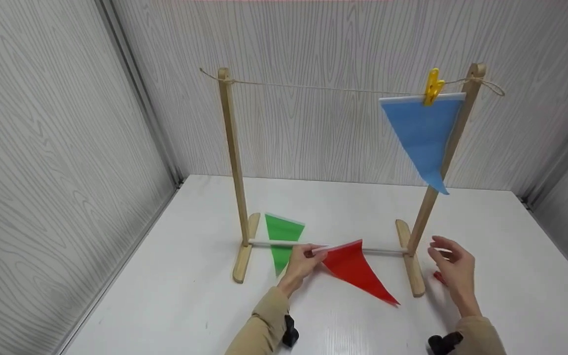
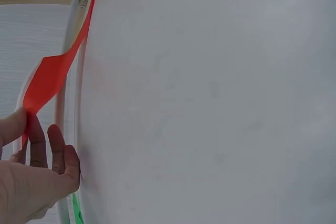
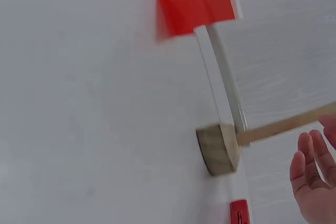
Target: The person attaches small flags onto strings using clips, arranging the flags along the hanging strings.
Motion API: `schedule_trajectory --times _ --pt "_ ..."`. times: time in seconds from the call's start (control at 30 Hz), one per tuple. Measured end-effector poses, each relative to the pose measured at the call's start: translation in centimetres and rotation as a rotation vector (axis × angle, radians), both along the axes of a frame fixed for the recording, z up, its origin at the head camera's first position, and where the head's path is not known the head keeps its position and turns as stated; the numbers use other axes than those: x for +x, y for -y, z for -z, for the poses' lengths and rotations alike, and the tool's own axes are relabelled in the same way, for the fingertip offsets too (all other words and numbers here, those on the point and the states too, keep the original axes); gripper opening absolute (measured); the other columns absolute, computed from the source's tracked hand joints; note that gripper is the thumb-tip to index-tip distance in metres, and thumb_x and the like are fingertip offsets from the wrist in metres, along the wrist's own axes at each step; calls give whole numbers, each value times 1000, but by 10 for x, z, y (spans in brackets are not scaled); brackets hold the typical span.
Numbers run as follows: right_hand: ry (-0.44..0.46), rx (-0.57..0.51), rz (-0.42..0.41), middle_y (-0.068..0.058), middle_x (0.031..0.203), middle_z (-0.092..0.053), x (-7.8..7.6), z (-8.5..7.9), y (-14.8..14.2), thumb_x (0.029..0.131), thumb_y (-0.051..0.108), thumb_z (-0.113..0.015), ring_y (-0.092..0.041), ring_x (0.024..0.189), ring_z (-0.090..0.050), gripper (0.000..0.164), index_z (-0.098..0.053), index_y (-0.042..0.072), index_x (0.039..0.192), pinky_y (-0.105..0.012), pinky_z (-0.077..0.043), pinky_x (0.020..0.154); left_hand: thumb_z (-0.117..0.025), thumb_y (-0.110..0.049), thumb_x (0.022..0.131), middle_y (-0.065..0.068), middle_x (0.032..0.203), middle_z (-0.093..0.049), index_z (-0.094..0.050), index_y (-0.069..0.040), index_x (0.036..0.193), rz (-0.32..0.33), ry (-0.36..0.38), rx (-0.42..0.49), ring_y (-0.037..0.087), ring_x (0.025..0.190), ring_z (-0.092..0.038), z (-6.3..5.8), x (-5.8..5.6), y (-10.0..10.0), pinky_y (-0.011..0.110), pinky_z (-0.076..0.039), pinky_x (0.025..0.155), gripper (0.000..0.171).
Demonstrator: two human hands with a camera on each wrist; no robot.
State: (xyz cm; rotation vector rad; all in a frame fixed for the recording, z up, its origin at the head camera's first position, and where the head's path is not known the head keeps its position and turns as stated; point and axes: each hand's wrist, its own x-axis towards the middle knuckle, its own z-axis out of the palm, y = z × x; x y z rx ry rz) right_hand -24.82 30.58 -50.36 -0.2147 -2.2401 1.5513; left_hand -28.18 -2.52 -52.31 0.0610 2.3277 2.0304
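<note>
My left hand (image 1: 301, 266) pinches a red triangular pennant (image 1: 353, 268) by one end of its white-edged top, holding it in front of the stand's white crossbar (image 1: 385, 250). In the left wrist view, thumb and fingers grip the pennant's corner (image 2: 42, 85). To the right of the stand, my right hand (image 1: 454, 268) hovers with loosely bent fingers and nothing between them. Close beside it on the table lies a red clip (image 1: 440, 277), partly hidden by the hand; the right wrist view shows the clip (image 3: 239, 212) near the stand's foot (image 3: 218, 148).
A green pennant (image 1: 284, 229) lies under the crossbar at left. Twine (image 1: 313, 88) runs between two wooden posts (image 1: 234, 158). A yellow clip (image 1: 433, 88) holds a blue pennant (image 1: 424, 130) on the twine by the right post. Wood-grain panels (image 1: 57, 148) enclose the white table (image 1: 175, 276).
</note>
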Motion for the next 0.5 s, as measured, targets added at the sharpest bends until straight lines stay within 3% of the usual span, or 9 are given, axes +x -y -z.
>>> schedule_trajectory --times 0.13,0.23,0.37,0.5 --pt "57 -8 112 28 95 -59 6 4 -28 97 14 -66 4 91 -55 34 -64 1 129 -5 -46 77 -72 -12 92 16 101 -74 -74 2 110 -4 4 -7 15 86 -59 0 0 0 24 -52 73 22" --pt "118 -30 150 30 94 -58 8 10 -44 97 17 -66 0 94 -50 38 -62 2 131 -6 -45 75 -72 -12 93 14 100 -74 -74 1 110 -3 12 -7 14 86 -58 0 0 0 23 -51 73 22" --pt "226 -43 135 28 100 -56 10 17 -58 96 22 -68 -5 97 -44 45 -59 4 136 -14 -43 75 -72 -11 92 14 99 -74 -74 2 110 -5 6 -10 13 85 -59 0 -1 0 25 -53 74 22" --pt "331 -35 101 11 121 -54 10 22 -64 97 23 -67 -7 95 -44 51 -54 4 142 -19 -41 76 -72 -10 92 15 101 -75 -74 2 110 1 -3 -15 14 85 -60 2 -1 0 26 -55 76 22"
